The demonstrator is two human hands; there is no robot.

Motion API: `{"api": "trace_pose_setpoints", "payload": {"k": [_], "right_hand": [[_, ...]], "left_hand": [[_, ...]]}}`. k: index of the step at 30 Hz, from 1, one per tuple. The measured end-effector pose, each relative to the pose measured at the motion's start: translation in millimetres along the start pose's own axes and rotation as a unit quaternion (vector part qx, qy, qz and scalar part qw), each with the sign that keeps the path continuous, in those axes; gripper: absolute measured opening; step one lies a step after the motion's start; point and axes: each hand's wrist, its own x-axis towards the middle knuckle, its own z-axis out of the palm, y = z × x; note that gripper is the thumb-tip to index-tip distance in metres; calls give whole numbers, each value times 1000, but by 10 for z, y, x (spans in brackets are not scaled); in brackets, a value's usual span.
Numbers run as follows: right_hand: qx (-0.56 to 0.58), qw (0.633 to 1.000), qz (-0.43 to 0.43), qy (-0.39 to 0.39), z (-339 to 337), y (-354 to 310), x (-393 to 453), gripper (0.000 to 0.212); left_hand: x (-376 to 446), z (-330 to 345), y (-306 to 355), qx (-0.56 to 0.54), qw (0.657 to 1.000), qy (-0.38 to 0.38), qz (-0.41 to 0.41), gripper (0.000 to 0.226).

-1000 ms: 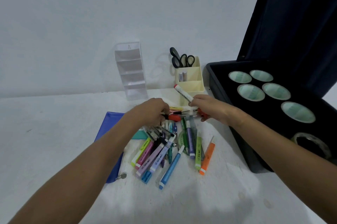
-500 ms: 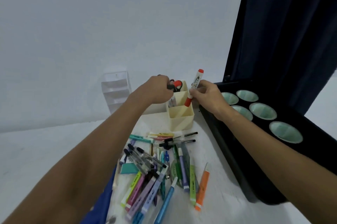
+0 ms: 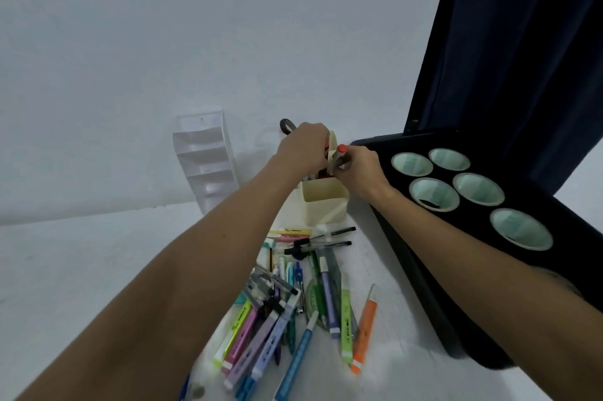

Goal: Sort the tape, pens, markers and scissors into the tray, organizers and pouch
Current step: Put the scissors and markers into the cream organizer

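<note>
Inside the cream organizer [image 3: 324,201], a red-capped marker [image 3: 341,152]

No lettering could be read anywhere. Dark print ran along the barrel of the green highlighter [image 3: 346,319] in the pile in front of the cream organizer [image 3: 324,201], too small and blurred to make out. The yellow highlighter [image 3: 233,333] to its left and the yellow marker [image 3: 293,231] lying just before the organizer also carried dark marks, equally illegible.
</note>
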Motion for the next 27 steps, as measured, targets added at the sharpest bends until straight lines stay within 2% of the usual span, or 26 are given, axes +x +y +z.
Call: {"api": "trace_pose_setpoints", "payload": {"k": [5,7,10,11,12,14,23,25,27], "right_hand": [[0,1000,-5,-10,28,11,-30,13],[18,1000,-4,-10,28,-16,-49,21],[41,999,2,-11,12,-59,-91,35],[41,999,2,-8,4,-64,-104,37],[38,999,1,-4,-1,-59,-117,37],[29,1000,-4,1,-8,-39,-131,34],[24,1000,-6,3,-25,19,-244,27],[6,1000,-17,-24,-43,17,-328,23],[-22,995,-33,-87,-56,20,-439,20]], "left_hand": [[-33,80,-56,-29,999,15,16,33],[-68,73,-69,-27,999,20,26,33],[-124,51,-94,-4,999,32,31,10],[-132,50,-113,-3,999,35,30,8],[-140,61,-136,-2,999,37,28,16],[-163,72,-180,-18,999,42,23,23],[-239,104,-165,-50,998,42,4,24],[-314,107,-194,-67,996,62,1,23],[-458,116,-229,-79,994,77,-1,14]]}}
